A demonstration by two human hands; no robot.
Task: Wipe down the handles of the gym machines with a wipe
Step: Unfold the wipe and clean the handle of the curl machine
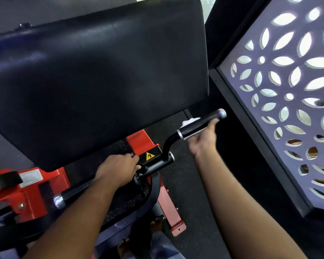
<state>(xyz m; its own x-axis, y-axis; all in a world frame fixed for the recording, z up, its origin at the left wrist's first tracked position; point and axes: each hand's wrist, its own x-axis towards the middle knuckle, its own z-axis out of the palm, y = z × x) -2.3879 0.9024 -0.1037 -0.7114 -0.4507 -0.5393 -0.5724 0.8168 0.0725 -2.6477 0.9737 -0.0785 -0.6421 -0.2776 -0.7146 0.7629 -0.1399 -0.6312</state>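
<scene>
Cupping the right handle [200, 122] from underneath with the right hand [204, 140], just below the lower right corner of the big black pad [101, 81]. Pressing a white wipe [189, 121] against that handle, the cloth wrapping round the grip and showing both above it and beneath it, between palm and rubber. Curling the fingers [215, 120] up behind the grip toward its silver end cap [222, 113], so grasping wipe and handle together. How tightly, impossible to tell, the thumb being hidden.

Clutching the black crossbar [157, 165] with the left hand [120, 169], directly under the pad's bottom edge, fingers bent round the metal just beside a yellow warning sticker [150, 156]. Leaving the left handle [73, 193] untouched, slanting away below the pad's lower left part, partly crossed by the left forearm.

Showing the red frame [138, 141] poking out from under the pad's bottom edge. Standing barefoot, toes [156, 224] visible well below the pad on the dark speckled floor [185, 184]. Facing a pale cut-out screen [288, 90] off to the right of the pad, light glowing through its petal-shaped holes.
</scene>
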